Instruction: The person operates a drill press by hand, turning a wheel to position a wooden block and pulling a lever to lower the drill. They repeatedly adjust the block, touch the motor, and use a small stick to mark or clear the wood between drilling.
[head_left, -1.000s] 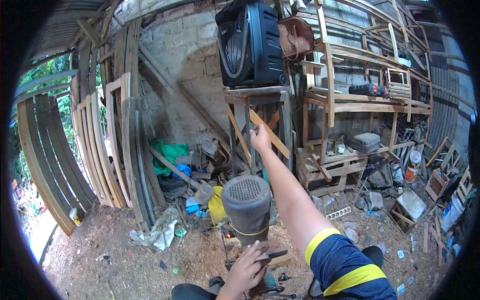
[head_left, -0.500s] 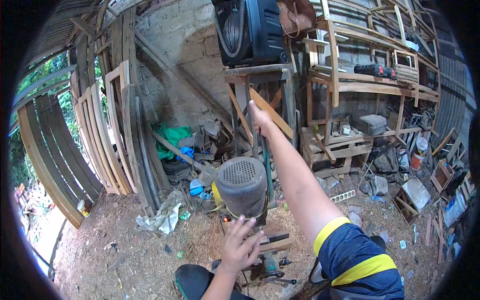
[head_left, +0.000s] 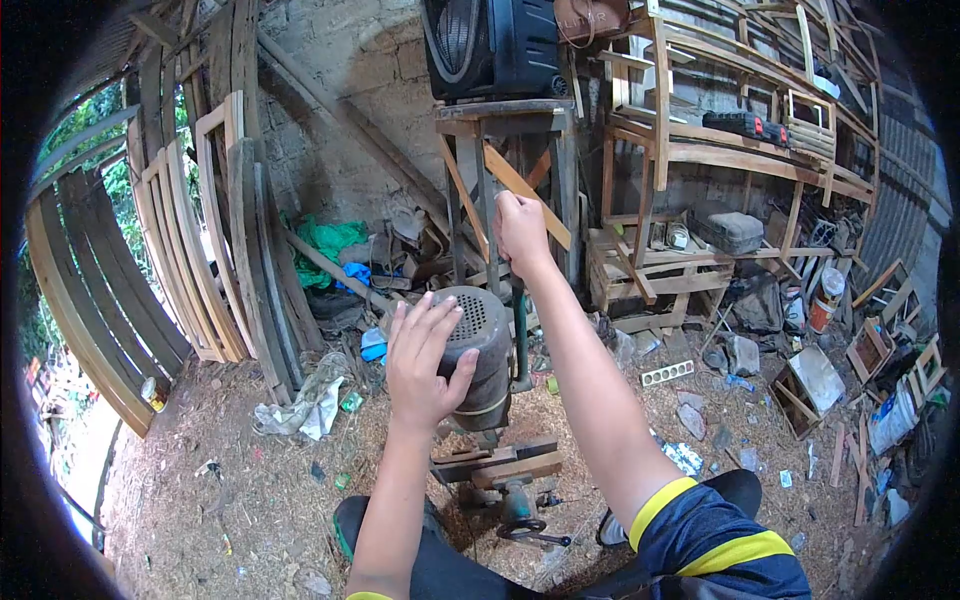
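Having left hand (head_left: 420, 365) open on left side of motor housing (head_left: 478, 372), near wood pieces (head_left: 525, 466); apart from it, having right hand (head_left: 522, 238) closed at upper end of green bar (head_left: 521, 340), grip hidden.

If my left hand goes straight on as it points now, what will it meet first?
Most likely the grey motor, which the left hand overlaps in this view; I cannot tell if they already touch.

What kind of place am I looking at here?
Most likely a rough woodworking shop. Long wooden boards lean upright at the left, what look like shavings litter the dirt floor, and a vented motor housing stands over short wood pieces.
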